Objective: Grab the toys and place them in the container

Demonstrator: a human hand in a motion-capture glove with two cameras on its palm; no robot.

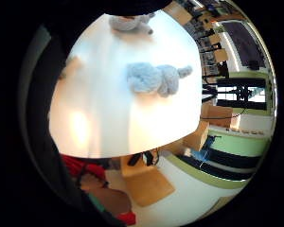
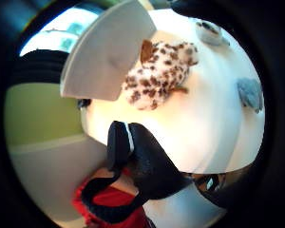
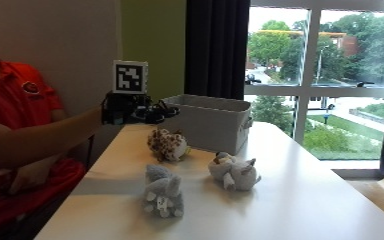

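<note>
1. Your gloved right hand (image 3: 133,111) hangs in the air above the table's far left corner, just beside the container's near rim. It holds nothing. From the thumb side palm view the fingers (image 2: 147,161) look gently curled with space under them, though the outside view is too dark there to be sure how wide they spread.
2. The spotted toy (image 3: 167,144) is nearest to you: it lies on the white table (image 3: 298,200) right against the container's front wall, almost below your palm.
3. The grey bin-shaped container (image 3: 208,122) stands open-topped at the far end of the table, and no toy shows inside it from here.
4. The other two toys lie closer to the camera, side by side: the blue-grey toy (image 3: 162,192) to the person's side and the pale grey toy (image 3: 234,172) toward the window, both apart from the container.
5. To do this step well, take the spotted one first. Drop your hand straight down, open your fingers before you reach it, and close round its body, not an ear or leg.
6. Lift it high enough to pass over the rim before you move sideways, so you do not nudge the container back.
</note>
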